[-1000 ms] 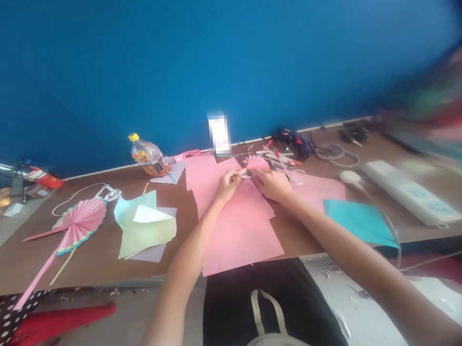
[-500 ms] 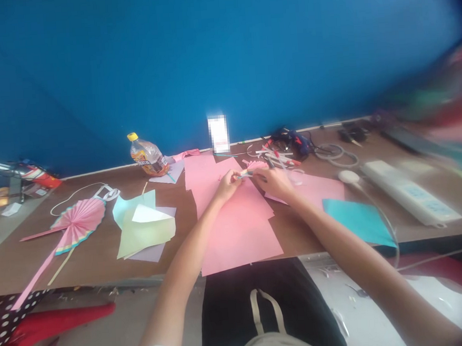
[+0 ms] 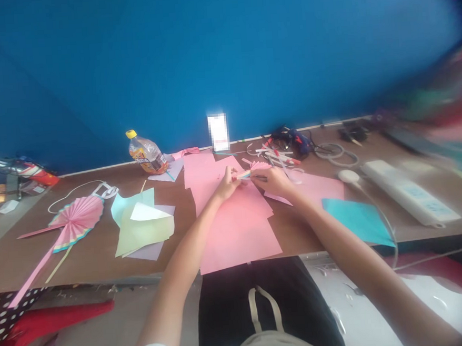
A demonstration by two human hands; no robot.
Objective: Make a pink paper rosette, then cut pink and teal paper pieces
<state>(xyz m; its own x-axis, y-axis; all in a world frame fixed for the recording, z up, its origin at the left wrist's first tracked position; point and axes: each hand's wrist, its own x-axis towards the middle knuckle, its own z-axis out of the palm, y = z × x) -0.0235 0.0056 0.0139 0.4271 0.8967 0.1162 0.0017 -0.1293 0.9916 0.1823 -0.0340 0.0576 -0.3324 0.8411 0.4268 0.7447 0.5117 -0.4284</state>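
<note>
Reference: bottle (image 3: 148,156), n = 1. Pleated pink papers (image 3: 78,218): 2, one nearer and left of the bottle, one to its right. Pixelated white panel (image 3: 217,133): 1, right of the bottle. Power strip (image 3: 410,192): 1, far right of it. Teal sheet (image 3: 357,222): 1, nearer and right of it. Flat pink sheets (image 3: 236,241), right of the bottle: several, overlapping; exact count not possible. Narrow strips (image 3: 281,156), also right of it: many, too tangled to count.
</note>
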